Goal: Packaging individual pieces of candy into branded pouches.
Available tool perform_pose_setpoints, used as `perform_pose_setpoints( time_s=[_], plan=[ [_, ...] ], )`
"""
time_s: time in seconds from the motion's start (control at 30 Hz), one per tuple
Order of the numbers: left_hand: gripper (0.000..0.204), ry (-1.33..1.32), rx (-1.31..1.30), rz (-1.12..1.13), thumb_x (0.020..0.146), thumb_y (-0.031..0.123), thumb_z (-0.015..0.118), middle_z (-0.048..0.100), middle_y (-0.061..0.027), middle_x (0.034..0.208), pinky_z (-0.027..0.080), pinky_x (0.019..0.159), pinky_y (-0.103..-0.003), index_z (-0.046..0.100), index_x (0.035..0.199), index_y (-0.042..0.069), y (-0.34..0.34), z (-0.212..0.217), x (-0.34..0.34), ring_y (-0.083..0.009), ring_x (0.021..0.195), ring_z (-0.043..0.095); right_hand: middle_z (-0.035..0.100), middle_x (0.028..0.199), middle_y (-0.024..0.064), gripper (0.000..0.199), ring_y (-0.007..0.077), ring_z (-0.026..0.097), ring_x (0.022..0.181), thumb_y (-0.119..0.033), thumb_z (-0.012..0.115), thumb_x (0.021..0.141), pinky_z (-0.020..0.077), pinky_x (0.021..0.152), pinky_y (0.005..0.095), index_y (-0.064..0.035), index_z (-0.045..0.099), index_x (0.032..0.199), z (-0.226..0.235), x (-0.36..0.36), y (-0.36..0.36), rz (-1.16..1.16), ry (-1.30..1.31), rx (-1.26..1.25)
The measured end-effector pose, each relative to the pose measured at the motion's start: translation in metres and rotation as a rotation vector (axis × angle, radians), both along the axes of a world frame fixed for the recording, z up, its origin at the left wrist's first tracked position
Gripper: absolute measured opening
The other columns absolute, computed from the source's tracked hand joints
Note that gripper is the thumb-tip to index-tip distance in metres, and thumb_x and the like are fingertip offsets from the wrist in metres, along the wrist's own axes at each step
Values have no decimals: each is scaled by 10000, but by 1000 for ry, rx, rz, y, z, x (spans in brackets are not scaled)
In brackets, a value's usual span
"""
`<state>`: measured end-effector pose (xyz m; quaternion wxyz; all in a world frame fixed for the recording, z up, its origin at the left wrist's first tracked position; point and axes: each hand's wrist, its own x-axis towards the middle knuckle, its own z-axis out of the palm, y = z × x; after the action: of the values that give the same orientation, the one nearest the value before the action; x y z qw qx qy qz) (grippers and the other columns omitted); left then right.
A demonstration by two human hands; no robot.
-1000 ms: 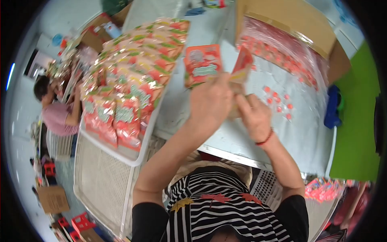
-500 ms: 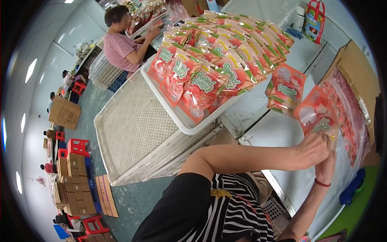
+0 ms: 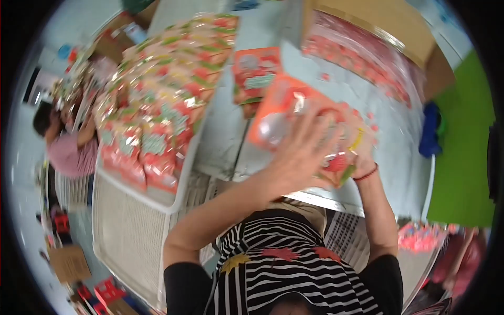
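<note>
A shiny red-orange candy pouch [image 3: 274, 113] is held tilted over the pale worktable [image 3: 391, 173]. My left hand [image 3: 296, 152], blurred, lies across its face with the fingers stretched out. At the pouch's right end is my right hand [image 3: 363, 153], a red cord round its wrist, gripping the edge; its fingers are partly hidden behind the pouch. Beyond the left end, a small pile of similar pouches [image 3: 256, 63] rests on the table. Several small red pieces, such as a loose candy piece [image 3: 325, 77], lie near the pouch and farther back.
A white tray [image 3: 181, 197] full of overlapping pouches [image 3: 157, 126] sits on mesh trays [image 3: 128, 231] at left. Behind the table's right part, a cardboard box [image 3: 388, 23] holds a clear bag [image 3: 352, 50] of red pieces. A co-worker [image 3: 73, 149] sits far left. A blue object [image 3: 430, 131] lies right.
The view has swung right, so the box and pouch appear nearer the middle. My hands have moved apart: the left now spreads over the pouch, while both were together at its end before.
</note>
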<state>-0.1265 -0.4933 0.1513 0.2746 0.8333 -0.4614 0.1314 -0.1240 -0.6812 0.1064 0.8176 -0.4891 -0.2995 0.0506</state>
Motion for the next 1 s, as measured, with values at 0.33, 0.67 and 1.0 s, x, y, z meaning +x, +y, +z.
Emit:
perform_pose_setpoints(
  time_s=[0.33, 0.67, 1.0],
  plan=[
    [1162, 245, 304, -64, 479, 469, 830, 257, -273, 1379, 196, 1036, -558, 268, 1359, -41, 2, -30, -21, -430, 1270, 273, 548, 1231, 115, 533, 184, 561, 1090, -134, 670, 828, 485, 911, 326, -26, 445, 1299, -83, -39, 2, 410, 725, 244],
    [800, 293, 81, 262, 598, 144, 755, 514, -159, 1130, 369, 930, -447, 382, 1301, 59, 33, -81, -13, -349, 1035, 491, 617, 781, -32, 309, 46, 554, 663, -267, 582, 912, 444, 580, 202, -3, 609, 1072, -33, -19, 1, -38, 615, -300],
    [875, 239, -41, 483, 625, 131, 786, 469, -195, 1194, 403, 913, -444, 295, 1341, 16, 62, -70, -10, -381, 1078, 486, 431, 1335, 156, 509, 357, 406, 1220, -422, 560, 866, 322, 983, 529, -114, 486, 1265, -90, 54, -80, -1082, -376, -1538]
  ],
)
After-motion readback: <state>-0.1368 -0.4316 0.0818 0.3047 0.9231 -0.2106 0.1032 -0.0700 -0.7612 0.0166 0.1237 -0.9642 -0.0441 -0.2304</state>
